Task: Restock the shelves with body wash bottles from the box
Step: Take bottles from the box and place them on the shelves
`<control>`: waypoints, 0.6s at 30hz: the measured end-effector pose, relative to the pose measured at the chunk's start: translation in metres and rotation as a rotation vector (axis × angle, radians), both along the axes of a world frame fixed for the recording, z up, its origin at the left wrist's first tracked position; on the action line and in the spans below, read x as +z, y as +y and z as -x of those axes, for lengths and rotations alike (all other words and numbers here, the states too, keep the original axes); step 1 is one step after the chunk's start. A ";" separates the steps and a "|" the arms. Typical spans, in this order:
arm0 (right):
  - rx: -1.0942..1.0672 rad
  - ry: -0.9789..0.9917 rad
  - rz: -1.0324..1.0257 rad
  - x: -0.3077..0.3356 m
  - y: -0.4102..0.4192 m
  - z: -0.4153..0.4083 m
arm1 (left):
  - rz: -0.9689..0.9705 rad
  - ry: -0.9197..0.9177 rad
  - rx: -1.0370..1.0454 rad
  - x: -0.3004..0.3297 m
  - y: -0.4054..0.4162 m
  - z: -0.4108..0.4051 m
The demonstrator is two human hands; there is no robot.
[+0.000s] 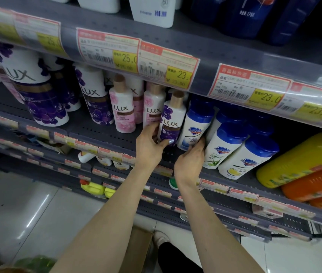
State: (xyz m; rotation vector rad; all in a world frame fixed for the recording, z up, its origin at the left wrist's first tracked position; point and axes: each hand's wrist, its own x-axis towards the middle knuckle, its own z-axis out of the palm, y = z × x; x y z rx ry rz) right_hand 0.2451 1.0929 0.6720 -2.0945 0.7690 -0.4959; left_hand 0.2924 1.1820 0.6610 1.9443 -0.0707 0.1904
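A small purple-and-white Lux body wash bottle [171, 119] with a tan cap stands on the grey perforated shelf [101, 133], and my left hand [150, 146] grips its lower part. My right hand [190, 164] holds the base of a white Safeguard bottle [194, 125] with a blue cap just to its right. Two pink Lux bottles [121, 109] stand to the left of the purple one. The brown cardboard box [140, 251] lies on the floor under my arms, mostly hidden.
Large purple Lux bottles [38, 89] fill the shelf's left. More Safeguard bottles [227, 146] and yellow [298, 160] and orange bottles lie to the right. The upper shelf edge with price tags [168, 64] hangs low over the bottles. Lower shelves and a tiled floor are below.
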 end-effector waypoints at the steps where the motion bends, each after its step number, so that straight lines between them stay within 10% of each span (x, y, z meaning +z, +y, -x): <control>1: 0.004 0.004 0.004 0.000 0.000 0.000 | -0.003 -0.006 -0.006 0.000 0.000 0.000; 18: 0.087 -0.128 -0.119 0.004 0.006 0.032 | 0.002 -0.041 0.014 0.009 0.013 0.021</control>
